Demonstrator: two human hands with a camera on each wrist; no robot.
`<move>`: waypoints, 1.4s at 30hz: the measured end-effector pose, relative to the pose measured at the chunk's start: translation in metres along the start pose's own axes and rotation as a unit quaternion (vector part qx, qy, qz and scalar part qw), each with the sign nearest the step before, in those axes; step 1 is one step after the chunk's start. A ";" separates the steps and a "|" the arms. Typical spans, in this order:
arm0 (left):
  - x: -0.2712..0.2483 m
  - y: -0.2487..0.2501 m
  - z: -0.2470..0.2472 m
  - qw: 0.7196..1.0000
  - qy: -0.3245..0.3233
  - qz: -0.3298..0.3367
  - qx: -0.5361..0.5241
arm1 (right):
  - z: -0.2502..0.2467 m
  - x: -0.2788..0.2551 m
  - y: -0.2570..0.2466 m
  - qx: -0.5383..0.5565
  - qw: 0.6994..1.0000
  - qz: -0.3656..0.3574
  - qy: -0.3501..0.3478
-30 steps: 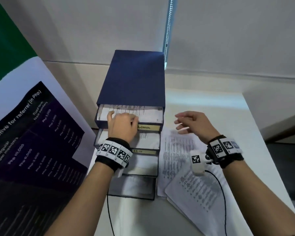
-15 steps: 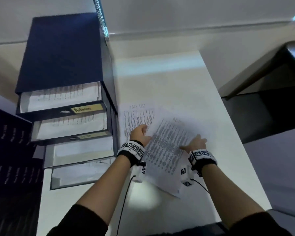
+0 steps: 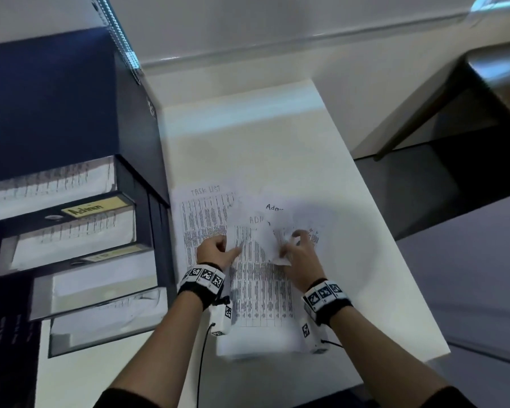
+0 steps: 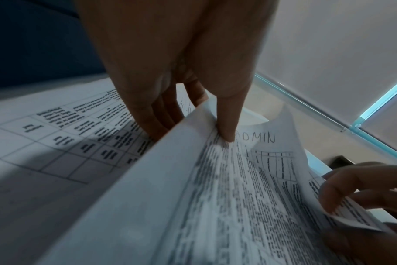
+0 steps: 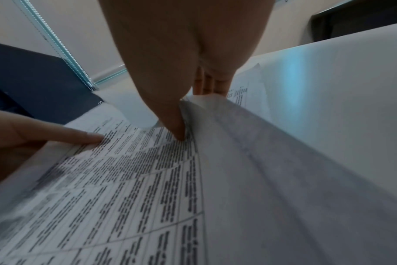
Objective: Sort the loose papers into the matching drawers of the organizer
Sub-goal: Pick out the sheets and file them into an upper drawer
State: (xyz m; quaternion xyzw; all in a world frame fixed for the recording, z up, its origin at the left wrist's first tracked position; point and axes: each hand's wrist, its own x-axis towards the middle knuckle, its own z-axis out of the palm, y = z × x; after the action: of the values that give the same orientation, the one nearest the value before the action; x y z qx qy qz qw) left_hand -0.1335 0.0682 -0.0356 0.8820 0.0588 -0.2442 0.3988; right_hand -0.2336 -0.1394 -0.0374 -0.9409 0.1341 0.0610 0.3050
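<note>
Loose printed papers lie on the white table [image 3: 248,142]. My left hand [image 3: 228,245] pinches the left edge of a sheet headed ADMIN [image 3: 259,278], thumb [image 4: 224,107] on top and fingers beneath the ADMIN sheet [image 4: 215,197]. My right hand [image 3: 289,245] pinches a second sheet [image 3: 273,228], curled up off the pile, also headed Admin. The right wrist view shows that thumb [image 5: 170,111] at the fold of the curled sheet [image 5: 272,170]. A Task List sheet [image 3: 203,210] lies flat beside them. The dark blue organizer [image 3: 50,107] stands left, with drawers pulled out and the top labelled Admin [image 3: 92,208].
The organizer's open drawers [image 3: 95,290] step out toward me and hold papers. A dark poster [image 3: 0,334] leans at the far left. The table's right edge [image 3: 401,260] drops to a dark floor, and a wall runs behind.
My left hand left the top drawer and came to the pile. Both hands now pinch sheets, and one sheet has curled up off the stack. The head view swung right.
</note>
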 end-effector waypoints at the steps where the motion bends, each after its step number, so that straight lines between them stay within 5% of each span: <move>1: -0.002 0.002 0.001 1.000 -0.001 0.003 0.003 | -0.001 -0.001 0.003 0.010 1.000 -0.001 0.004; 7: -0.018 0.008 0.010 0.999 0.030 0.023 0.012 | -0.011 0.003 0.017 0.075 0.988 0.129 0.040; 13: -0.022 0.005 0.021 0.993 0.101 0.030 0.045 | -0.014 -0.007 -0.003 -0.032 0.998 -0.044 -0.035; 18: -0.023 -0.001 0.020 0.992 0.118 -0.003 -0.049 | -0.016 -0.003 0.006 -0.030 0.996 -0.084 -0.022; 23: -0.017 -0.006 0.012 0.992 0.105 -0.029 -0.069 | -0.011 0.000 0.020 0.091 0.994 0.062 0.004; 28: -0.013 0.002 0.009 0.997 0.074 -0.025 -0.021 | -0.012 0.012 0.007 0.267 0.941 0.188 0.087; 34: -0.012 -0.004 0.007 0.997 0.070 -0.036 -0.023 | -0.014 0.013 -0.006 0.177 0.967 0.182 -0.009; 38: -0.013 -0.008 0.006 0.996 0.065 -0.038 -0.040 | -0.021 0.015 -0.008 0.219 0.938 0.268 0.022; 42: -0.013 -0.012 0.005 0.997 0.061 -0.029 -0.048 | -0.017 0.014 -0.031 0.267 0.931 0.247 0.020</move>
State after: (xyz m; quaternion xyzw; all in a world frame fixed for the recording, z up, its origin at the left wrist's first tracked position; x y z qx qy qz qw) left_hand -0.1507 0.0736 -0.0405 0.8729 0.1201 -0.1980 0.4294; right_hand -0.2105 -0.1278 -0.0092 -0.7632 0.3793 0.0774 0.5174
